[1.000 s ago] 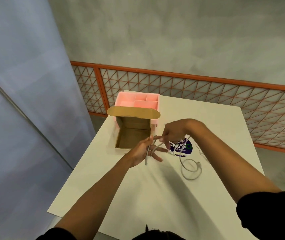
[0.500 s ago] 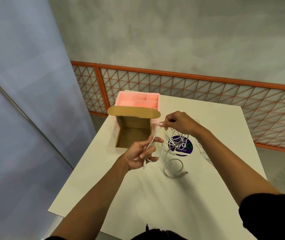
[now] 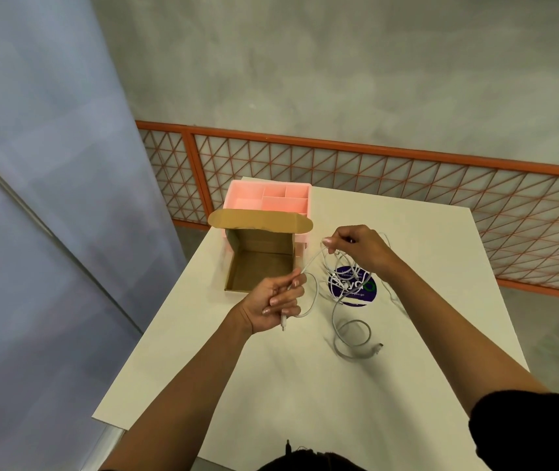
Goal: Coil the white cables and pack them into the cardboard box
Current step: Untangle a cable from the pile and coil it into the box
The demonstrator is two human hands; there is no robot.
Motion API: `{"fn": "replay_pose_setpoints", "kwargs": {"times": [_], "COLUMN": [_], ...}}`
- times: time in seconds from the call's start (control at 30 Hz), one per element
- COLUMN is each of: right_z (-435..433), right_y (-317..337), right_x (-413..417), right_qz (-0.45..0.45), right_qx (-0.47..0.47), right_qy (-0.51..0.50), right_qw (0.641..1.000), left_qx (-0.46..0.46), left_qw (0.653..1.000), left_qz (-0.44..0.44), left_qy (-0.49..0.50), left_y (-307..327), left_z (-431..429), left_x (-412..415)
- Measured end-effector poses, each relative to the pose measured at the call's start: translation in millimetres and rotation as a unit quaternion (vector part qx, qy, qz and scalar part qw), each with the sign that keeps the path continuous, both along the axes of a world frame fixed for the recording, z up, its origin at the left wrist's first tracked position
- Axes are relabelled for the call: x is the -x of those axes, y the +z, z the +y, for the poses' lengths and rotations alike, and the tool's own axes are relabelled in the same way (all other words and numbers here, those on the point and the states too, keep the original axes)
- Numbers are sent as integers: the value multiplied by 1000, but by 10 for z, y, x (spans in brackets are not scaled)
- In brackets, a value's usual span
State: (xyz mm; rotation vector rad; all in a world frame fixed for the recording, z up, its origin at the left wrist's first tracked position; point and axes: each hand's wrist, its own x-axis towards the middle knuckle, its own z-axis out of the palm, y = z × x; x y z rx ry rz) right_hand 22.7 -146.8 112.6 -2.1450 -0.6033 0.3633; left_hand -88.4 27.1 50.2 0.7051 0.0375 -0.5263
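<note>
An open cardboard box (image 3: 261, 266) stands at the table's far left, its lid flap tipped back and nothing visible inside. My left hand (image 3: 276, 302) grips one end of a white cable (image 3: 312, 261) just right of the box, the plug poking out below the fist. My right hand (image 3: 356, 246) pinches the same cable higher up, above a tangle of white cables (image 3: 347, 280). A loose loop of cable (image 3: 353, 338) lies on the table nearer me, ending in a plug.
A pink divided organizer (image 3: 271, 197) sits right behind the box. A round purple sticker (image 3: 356, 290) lies under the tangle. The white table (image 3: 305, 402) drops off at left and right; an orange lattice railing (image 3: 407, 171) runs behind it.
My right hand has risen and moved away from the left, drawing a stretch of cable taut between them. The loose loop on the table has slid and reshaped nearer me.
</note>
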Motion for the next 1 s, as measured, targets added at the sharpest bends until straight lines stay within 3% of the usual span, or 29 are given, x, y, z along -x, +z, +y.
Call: {"fn": "replay_pose_setpoints", "kwargs": {"times": [0.17,0.33,0.57,0.77,1.0], "right_z": [-6,-14,109,201,238], "right_y": [-124,-403,-568,-488,-401], "right_x": [-19,110,396,442,423], "right_qz": [6,-2,132,100,84], "right_qx": [-6,54,105,152,177], "right_qy": [-22,61,120,163,173], "right_qw": [1000,997,978,970,965], "left_qx": [38,22,-52,-89,-103], "left_qw": [999,997,986,972,970], "left_qz": [-10,-17,-31,-13,-3], "left_qy": [9,68,153,216,220], "left_y": [-33,44,92,74,48], "left_z": [35,107,41,-23,-5], "left_x": [-17,-58,-124,-182,-187]}}
